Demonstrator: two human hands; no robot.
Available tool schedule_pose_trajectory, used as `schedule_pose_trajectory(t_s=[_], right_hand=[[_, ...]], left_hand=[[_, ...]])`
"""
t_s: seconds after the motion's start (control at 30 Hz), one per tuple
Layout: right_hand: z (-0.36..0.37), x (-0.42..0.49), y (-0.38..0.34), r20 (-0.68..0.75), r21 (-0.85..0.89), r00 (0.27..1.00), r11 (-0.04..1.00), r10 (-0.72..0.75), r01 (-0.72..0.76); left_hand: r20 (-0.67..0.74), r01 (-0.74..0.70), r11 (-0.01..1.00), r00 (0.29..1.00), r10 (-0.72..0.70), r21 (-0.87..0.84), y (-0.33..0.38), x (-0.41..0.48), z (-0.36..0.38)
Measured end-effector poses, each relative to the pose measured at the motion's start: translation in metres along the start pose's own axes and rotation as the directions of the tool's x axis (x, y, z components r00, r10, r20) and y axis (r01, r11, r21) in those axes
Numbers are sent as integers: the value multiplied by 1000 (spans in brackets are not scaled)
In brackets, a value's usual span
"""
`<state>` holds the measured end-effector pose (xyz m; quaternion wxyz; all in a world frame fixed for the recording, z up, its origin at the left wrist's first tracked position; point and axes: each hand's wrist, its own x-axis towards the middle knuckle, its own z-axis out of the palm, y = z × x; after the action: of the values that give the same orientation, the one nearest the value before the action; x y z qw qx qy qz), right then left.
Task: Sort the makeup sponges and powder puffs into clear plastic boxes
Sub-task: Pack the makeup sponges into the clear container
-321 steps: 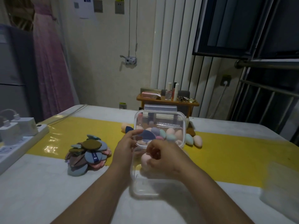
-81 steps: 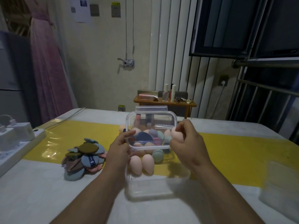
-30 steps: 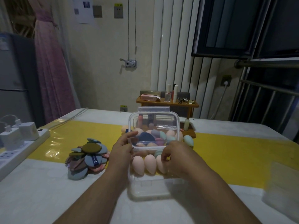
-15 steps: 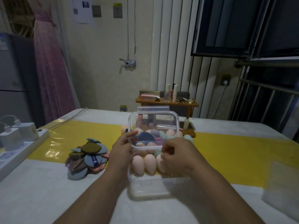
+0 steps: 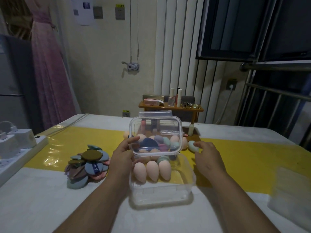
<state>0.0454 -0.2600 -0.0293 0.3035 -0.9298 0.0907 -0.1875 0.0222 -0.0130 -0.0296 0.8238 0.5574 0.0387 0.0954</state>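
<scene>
Right hand point(image 5: 207, 157) has left the clear box point(image 5: 161, 194), where three pink sponges point(image 5: 152, 170) now lie. It seems to pinch a teal sponge point(image 5: 191, 146) just right of the box, likely the next to go in. Left hand point(image 5: 123, 155) grips the lid point(image 5: 155, 132).

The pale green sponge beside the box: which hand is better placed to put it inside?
The right hand: it pinches the pale green sponge, right of the clear box. The left hand holds the lid up.

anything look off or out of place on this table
Nothing spilled or damaged. The powder puffs lie in a splayed heap left of the clear box, unboxed, and loose sponges sit behind the lid the left hand holds. The right hand grips a teal sponge.
</scene>
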Motion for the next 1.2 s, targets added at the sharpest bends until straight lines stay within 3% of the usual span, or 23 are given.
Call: schedule_pose_trajectory(t_s=[0.1, 0.2, 0.5, 0.63, 0.83, 1.0, 1.2], right_hand=[[4, 2, 10, 204, -160, 974, 985, 97, -64], [6, 3, 9, 315, -249, 942, 968, 116, -37], [14, 5, 7, 365, -373, 925, 927, 105, 42], [12, 2, 5, 290, -298, 953, 955, 91, -1], [4, -2, 4, -53, 25, 988, 989, 148, -147], [-10, -8, -6, -192, 145, 977, 987, 93, -66], [-19, -14, -22, -241, 233, 970, 968, -38, 96]], left_hand=[[7, -7, 1000, 1000, 7, -5, 3, -3, 2], [8, -2, 1000, 1000, 2, -7, 4, -4, 2], [8, 15, 999, 1000, -15, -31, 5, -7, 2], [13, 16, 999, 1000, -15, -34, 5, -7, 2], [7, 9, 999, 1000, -9, -35, 5, -6, 2], [9, 6, 1000, 1000, -6, -3, 4, -6, 1], [25, -2, 1000, 1000, 2, 17, 2, -4, -1]])
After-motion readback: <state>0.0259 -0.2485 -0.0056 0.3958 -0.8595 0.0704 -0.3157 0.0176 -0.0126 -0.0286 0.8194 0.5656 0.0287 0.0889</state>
